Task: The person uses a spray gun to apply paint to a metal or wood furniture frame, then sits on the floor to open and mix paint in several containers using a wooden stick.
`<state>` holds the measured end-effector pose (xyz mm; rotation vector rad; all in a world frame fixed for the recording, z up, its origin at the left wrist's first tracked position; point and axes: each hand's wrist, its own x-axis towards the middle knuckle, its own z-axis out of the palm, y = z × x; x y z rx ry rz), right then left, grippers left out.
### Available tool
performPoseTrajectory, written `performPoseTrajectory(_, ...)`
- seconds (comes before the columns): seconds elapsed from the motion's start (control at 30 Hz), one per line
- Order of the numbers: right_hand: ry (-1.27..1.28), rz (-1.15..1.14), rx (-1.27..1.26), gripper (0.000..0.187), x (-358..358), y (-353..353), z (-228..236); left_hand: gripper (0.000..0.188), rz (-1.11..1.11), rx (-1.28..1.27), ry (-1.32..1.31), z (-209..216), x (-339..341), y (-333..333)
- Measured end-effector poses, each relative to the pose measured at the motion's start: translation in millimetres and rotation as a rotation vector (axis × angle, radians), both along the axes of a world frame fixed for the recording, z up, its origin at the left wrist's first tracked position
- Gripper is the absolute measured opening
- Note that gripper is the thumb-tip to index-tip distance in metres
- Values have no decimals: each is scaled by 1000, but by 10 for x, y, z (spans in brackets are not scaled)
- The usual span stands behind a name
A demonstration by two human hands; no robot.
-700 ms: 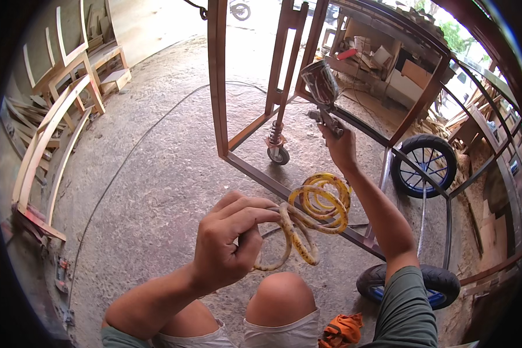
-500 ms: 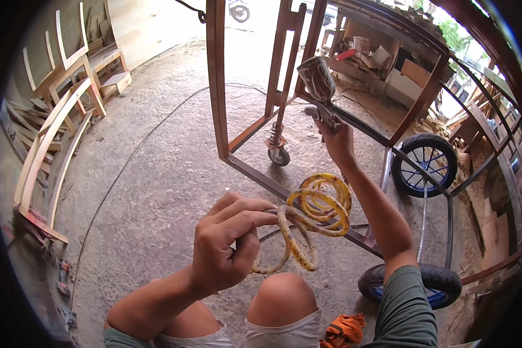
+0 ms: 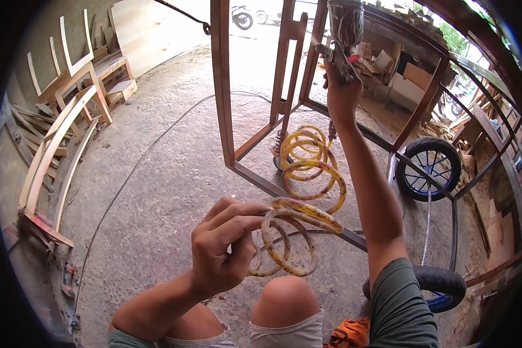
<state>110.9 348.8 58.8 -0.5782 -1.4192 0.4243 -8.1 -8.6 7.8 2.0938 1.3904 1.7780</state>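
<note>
My right hand [image 3: 343, 95] is raised at the upper middle, wrapped round a spray gun [image 3: 337, 58]. A paint-smeared metal cup [image 3: 346, 24] stands on top of the gun, and its nozzle points left toward an upright of the metal frame [image 3: 220, 81]. From below the gun a yellow coiled air hose [image 3: 314, 174], stained with paint, hangs in stretched loops down to my left. My left hand [image 3: 223, 243] pinches the hose's lower loops between fingers and thumb, above my knees. The frame is reddish-brown on its uprights and greyer along its lower bars.
Spoked black wheels with blue rims, one a standing wheel [image 3: 428, 168], sit at the right. A small sprung caster [image 3: 277, 152] is behind the hose. An orange cloth [image 3: 349, 333] lies by my knee. Wooden furniture frames [image 3: 58, 145] line the left wall. A thin cable [image 3: 119, 194] crosses the floor.
My right hand has lifted the spray gun higher and farther away, turning it more upright. The hose coils have stretched out between my hands. My left hand keeps its pinch nearly in place.
</note>
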Motion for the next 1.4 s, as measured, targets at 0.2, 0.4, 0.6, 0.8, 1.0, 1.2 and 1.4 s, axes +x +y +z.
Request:
performPoseTrajectory(0.2, 114, -8, 162, 23, -213, 183, 291, 23, 0, 9, -19, 20, -9, -11)
performPoseTrajectory(0.4, 361, 68, 153, 22, -411, -101, 531, 27, 15, 13, 9, 40, -46, -73)
performPoseTrajectory(0.6, 83, 8, 164, 23, -233, 294, 312, 29, 0, 15, 1, 55, -50, -90)
performPoseTrajectory(0.8, -158, -93, 158, 22, -66, 203, 44, 28, -51, 20, 16, 76, -22, -131)
performPoseTrajectory(1.0, -177, -5, -127, 26, 69, -32, -328, 34, -165, 51, 33, 57, 89, -187)
performPoseTrajectory(1.2, -409, -30, -316, 31, 104, -291, -601, 34, -220, 38, 31, 15, 165, -166)
performPoseTrajectory(1.4, -514, -41, -247, 33, 171, -195, -961, 29, -222, 41, 5, -33, 247, -95)
